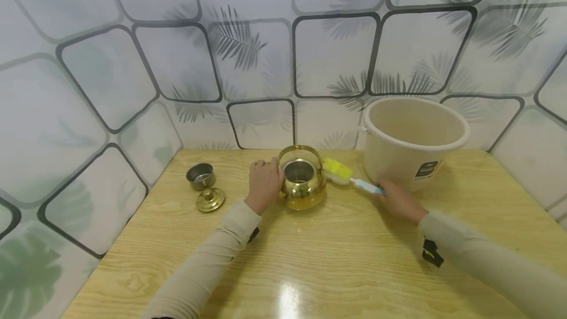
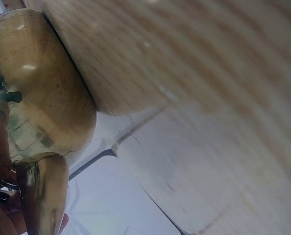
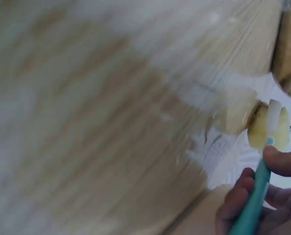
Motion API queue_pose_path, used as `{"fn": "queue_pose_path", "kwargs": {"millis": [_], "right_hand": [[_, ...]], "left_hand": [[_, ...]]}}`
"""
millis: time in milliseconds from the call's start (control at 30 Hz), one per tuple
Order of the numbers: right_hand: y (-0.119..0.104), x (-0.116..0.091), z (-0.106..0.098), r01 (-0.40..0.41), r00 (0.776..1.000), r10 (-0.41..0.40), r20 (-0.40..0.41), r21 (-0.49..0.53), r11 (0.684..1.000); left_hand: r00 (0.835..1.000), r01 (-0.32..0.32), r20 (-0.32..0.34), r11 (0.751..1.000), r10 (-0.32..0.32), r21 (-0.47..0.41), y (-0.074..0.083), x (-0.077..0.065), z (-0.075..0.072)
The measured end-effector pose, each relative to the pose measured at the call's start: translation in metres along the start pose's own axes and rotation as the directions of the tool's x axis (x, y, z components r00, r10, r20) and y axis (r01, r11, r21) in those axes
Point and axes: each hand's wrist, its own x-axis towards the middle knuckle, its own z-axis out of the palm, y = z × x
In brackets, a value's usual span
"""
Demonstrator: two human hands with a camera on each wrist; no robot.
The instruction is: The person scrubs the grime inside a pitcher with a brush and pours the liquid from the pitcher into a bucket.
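A shiny gold kettle (image 1: pixel 302 197) stands uncovered on the table, its arched handle upright. My left hand (image 1: pixel 265 181) is at the kettle's left side. In the left wrist view its fingers are curled about the spout (image 2: pixel 45 191), partly hidden behind it. My right hand (image 1: pixel 400 201) grips a cleaning brush by its white and teal handle (image 3: pixel 253 203). The brush's yellow head (image 1: pixel 337 169) is just right of the kettle; whether they touch I cannot tell. A gold lid (image 1: pixel 210 200) and a perforated metal strainer cup (image 1: pixel 201 177) lie to the left of my left hand.
A large cream bucket (image 1: pixel 394 161) stands at the back right, close behind my right hand. The wood-grain table (image 1: pixel 310 265) meets a patterned wall (image 1: pixel 257 122) along its back edge. Another patterned wall runs down the left side.
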Motion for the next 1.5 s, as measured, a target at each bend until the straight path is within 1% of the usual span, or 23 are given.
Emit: {"fn": "queue_pose_path", "kwargs": {"millis": [100, 200, 333, 500, 633, 700, 767, 833, 900, 967, 1033, 1067, 1133, 1200, 1267, 1333, 1367, 1500], "right_hand": [[0.000, 0.001, -0.001, 0.029, 1.000, -0.029, 0.006, -0.030, 0.999], [0.000, 0.002, -0.001, 0.043, 0.999, -0.042, 0.016, -0.074, 0.996], [0.001, 0.002, 0.002, 0.062, 0.998, -0.060, 0.018, -0.133, 0.989], [0.001, 0.003, 0.006, 0.092, 0.996, -0.090, 0.015, -0.171, 0.981], [0.000, 0.003, 0.005, 0.106, 0.994, -0.105, 0.016, -0.202, 0.974], [-0.003, 0.005, 0.003, 0.122, 0.992, -0.124, 0.006, -0.220, 0.968], [-0.007, 0.009, -0.001, 0.152, 0.987, -0.160, -0.013, -0.233, 0.961], [-0.016, 0.014, -0.008, 0.190, 0.979, -0.201, -0.028, -0.224, 0.956], [-0.028, 0.022, -0.018, 0.235, 0.970, -0.243, -0.017, -0.190, 0.953], [-0.040, 0.035, -0.026, 0.270, 0.963, -0.267, 0.039, -0.145, 0.952], [-0.052, 0.048, -0.031, 0.277, 0.955, -0.262, 0.138, -0.102, 0.956], [-0.058, 0.056, -0.032, 0.279, 0.947, -0.260, 0.189, -0.083, 0.957], [-0.067, 0.069, -0.032, 0.286, 0.924, -0.257, 0.283, -0.065, 0.956], [-0.076, 0.080, -0.030, 0.297, 0.901, -0.263, 0.345, -0.048, 0.954], [-0.082, 0.087, -0.025, 0.322, 0.883, -0.286, 0.373, -0.037, 0.946], [-0.086, 0.093, -0.020, 0.340, 0.870, -0.309, 0.384, -0.013, 0.940], [-0.087, 0.095, -0.017, 0.338, 0.868, -0.308, 0.388, -0.007, 0.941], [-0.091, 0.097, -0.009, 0.296, 0.866, -0.293, 0.405, 0.058, 0.953]], "left_hand": [[1.000, 0.006, 0.010, 1.000, -0.006, -0.018, -0.001, 0.001, 0.000], [1.000, 0.005, 0.025, 0.999, -0.004, -0.046, -0.002, 0.001, 0.001], [0.999, -0.012, 0.050, 0.998, 0.015, -0.062, -0.005, 0.001, 0.001], [0.993, -0.031, 0.110, 0.997, 0.039, -0.073, -0.009, 0.001, -0.003], [0.981, -0.044, 0.184, 0.993, 0.063, -0.108, -0.015, 0.003, -0.009], [0.969, -0.057, 0.232, 0.990, 0.086, -0.128, -0.019, 0.004, -0.013], [0.950, -0.071, 0.291, 0.986, 0.113, -0.152, -0.025, 0.006, -0.016], [0.921, -0.084, 0.359, 0.978, 0.150, -0.191, -0.030, 0.008, -0.019], [0.887, -0.099, 0.420, 0.967, 0.193, -0.235, -0.035, 0.012, -0.023], [0.851, -0.118, 0.468, 0.955, 0.238, -0.270, -0.039, 0.016, -0.027], [0.818, -0.154, 0.501, 0.946, 0.283, -0.284, -0.041, 0.020, -0.030], [0.803, -0.174, 0.514, 0.944, 0.301, -0.281, -0.041, 0.022, -0.032], [0.781, -0.214, 0.531, 0.939, 0.330, -0.268, -0.042, 0.025, -0.034], [0.762, -0.242, 0.549, 0.938, 0.342, -0.248, -0.042, 0.026, -0.034], [0.753, -0.256, 0.563, 0.940, 0.341, -0.227, -0.041, 0.026, -0.033], [0.749, -0.265, 0.569, 0.941, 0.339, -0.210, -0.040, 0.026, -0.031], [0.749, -0.267, 0.572, 0.943, 0.334, -0.201, -0.039, 0.025, -0.030], [0.767, -0.270, 0.557, 0.948, 0.318, -0.168, -0.036, 0.022, -0.026]]}}
